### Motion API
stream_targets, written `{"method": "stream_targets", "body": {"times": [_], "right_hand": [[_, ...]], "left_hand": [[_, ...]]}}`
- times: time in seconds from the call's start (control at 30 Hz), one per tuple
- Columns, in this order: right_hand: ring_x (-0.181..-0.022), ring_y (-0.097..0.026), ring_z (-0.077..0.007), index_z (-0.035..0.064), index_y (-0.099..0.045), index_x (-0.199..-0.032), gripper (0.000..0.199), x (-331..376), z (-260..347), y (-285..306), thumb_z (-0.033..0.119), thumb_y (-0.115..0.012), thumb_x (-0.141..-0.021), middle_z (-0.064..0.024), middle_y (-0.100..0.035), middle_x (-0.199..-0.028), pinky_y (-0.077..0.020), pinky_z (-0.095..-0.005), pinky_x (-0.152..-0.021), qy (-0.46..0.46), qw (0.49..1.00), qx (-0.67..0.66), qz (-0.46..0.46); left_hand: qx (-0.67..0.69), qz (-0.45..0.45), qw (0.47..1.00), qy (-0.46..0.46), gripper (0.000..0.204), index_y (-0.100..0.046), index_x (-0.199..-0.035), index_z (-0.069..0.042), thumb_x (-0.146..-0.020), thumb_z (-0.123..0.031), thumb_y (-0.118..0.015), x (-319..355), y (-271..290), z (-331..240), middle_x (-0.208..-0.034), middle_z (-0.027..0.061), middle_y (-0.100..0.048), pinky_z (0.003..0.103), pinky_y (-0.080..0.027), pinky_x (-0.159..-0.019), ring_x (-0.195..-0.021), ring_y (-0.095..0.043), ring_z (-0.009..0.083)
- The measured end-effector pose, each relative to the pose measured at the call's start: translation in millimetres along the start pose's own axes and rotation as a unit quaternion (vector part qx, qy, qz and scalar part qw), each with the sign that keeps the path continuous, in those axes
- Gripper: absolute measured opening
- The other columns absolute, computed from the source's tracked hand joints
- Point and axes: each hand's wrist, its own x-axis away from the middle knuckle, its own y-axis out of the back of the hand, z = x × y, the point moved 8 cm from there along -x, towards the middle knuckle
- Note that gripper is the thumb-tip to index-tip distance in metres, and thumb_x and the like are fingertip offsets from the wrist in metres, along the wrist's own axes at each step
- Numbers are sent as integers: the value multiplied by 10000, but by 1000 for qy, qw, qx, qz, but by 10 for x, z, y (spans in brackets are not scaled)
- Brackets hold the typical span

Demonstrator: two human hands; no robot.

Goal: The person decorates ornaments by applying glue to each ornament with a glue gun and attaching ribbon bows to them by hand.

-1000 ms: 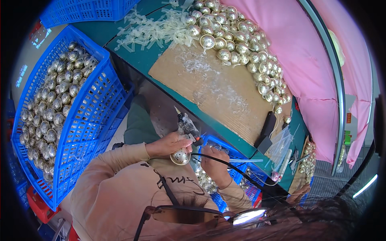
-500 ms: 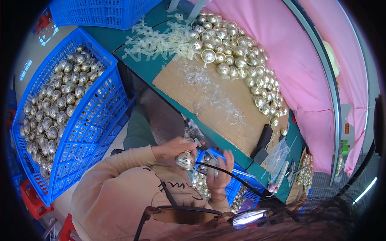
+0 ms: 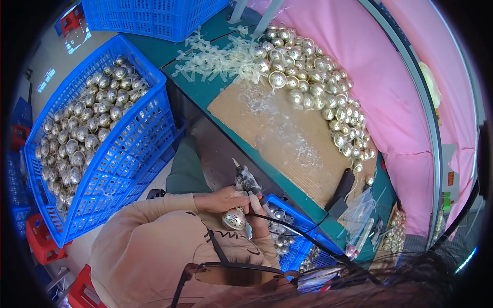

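My left hand (image 3: 218,200) is closed on a shiny silver-gold ball ornament (image 3: 234,219) with dark markings, held close to my chest. My right hand (image 3: 258,218) has come up against the ball's right side, its thumb raised and its fingertips meeting the left ones. Whatever those fingers pinch is hidden. Just beyond both hands lies a black, pointed hand tool (image 3: 247,180), wrapped in clear plastic, with an orange-red part near its rear. It looks like a hot glue gun; I cannot tell whether a hand supports it. A black cable (image 3: 298,231) runs off to the right.
A large blue crate (image 3: 110,169) of similar balls stands at left. On the green table, cardboard (image 3: 267,133) carries clear scraps, with balls (image 3: 318,77) heaped along its far edge. Translucent strips (image 3: 221,59) lie behind, a black device (image 3: 341,190) at right. Smaller blue baskets (image 3: 295,246) sit beside me.
My right hand, open and apart before, has moved left and closed in beside the ball and my left hand. The view has shifted slightly.
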Motion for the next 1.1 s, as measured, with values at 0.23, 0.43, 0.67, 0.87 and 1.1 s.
{"method": "stream_targets", "body": {"times": [0.23, 0.43, 0.67, 0.87, 1.1], "right_hand": [[-668, -504, -85, 37, -586, -810, 162, -54, 271, -51, 193, -587, -855, -9, -560, -752, -396, -231, -586, 72, 976, 101, -180], [-778, -609, -238, -2, -537, -980, 390, -143, 693, -194, 378, -501, -899, -129, -606, -835, -527, -387, -727, 120, 981, 33, -151], [-795, -622, -286, -4, -554, -936, 381, -296, 607, 131, 372, -544, -871, -146, -611, -829, -544, -466, -721, 75, 985, -118, -96], [-741, -636, -257, -5, -609, -932, 211, -318, 580, 173, 134, -659, -781, -133, -634, -818, -551, -355, -648, 49, 994, -22, -100], [-659, -627, -175, 0, -562, -1005, 292, -367, 748, -319, -28, -675, -738, -87, -614, -815, -534, -275, -535, 100, 984, 78, -128]], "left_hand": [[-108, 20, 993, -49, 360, -644, -869, -13, -962, -287, -430, 69, -61, -123, -871, 39, -627, 243, -438, -733, -793, -546, 88], [-28, 1, 1000, 1, 416, -623, -909, 13, -972, -326, -390, 169, 6, 4, -1057, 80, -594, 226, -443, -785, -852, -565, 89], [117, -54, 991, -26, 433, -598, -873, 14, -970, -351, -386, 85, 110, 146, -1085, 189, -578, 262, -481, -758, -857, -597, 154], [246, -171, 953, -35, 431, -603, -820, 2, -958, -359, -414, -13, 497, 155, -1003, 211, -597, 293, -510, -728, -844, -625, 188], [93, -319, 927, -173, 485, -619, -777, 21, -961, -374, -406, -96, 855, -294, -931, 134, -627, 306, -451, -792, -967, -560, 178]]}}
